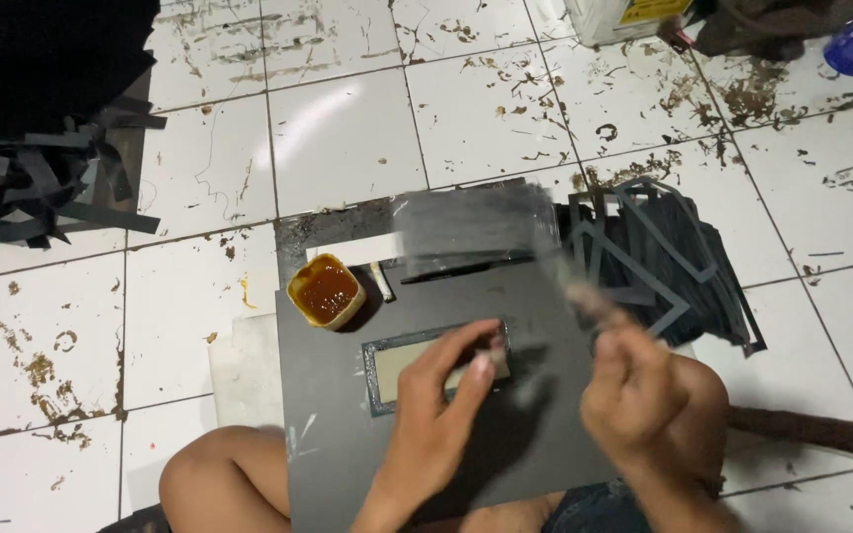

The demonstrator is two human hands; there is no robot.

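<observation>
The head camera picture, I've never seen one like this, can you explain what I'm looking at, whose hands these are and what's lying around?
This is one picture from a camera worn on a person's head, looking down at their own two bare hands and knees. They sit on a stained white tiled floor with a dark board across their lap. The left hand presses on a small dark-framed rectangle lying on the board. The right hand is raised and holds a thin dark sheet, blurred by motion. Near the board's top edge sits a small yellow tub of brown paste. A pile of dark cut-out frames lies to the right, and dark strips are heaped at the far left.
</observation>
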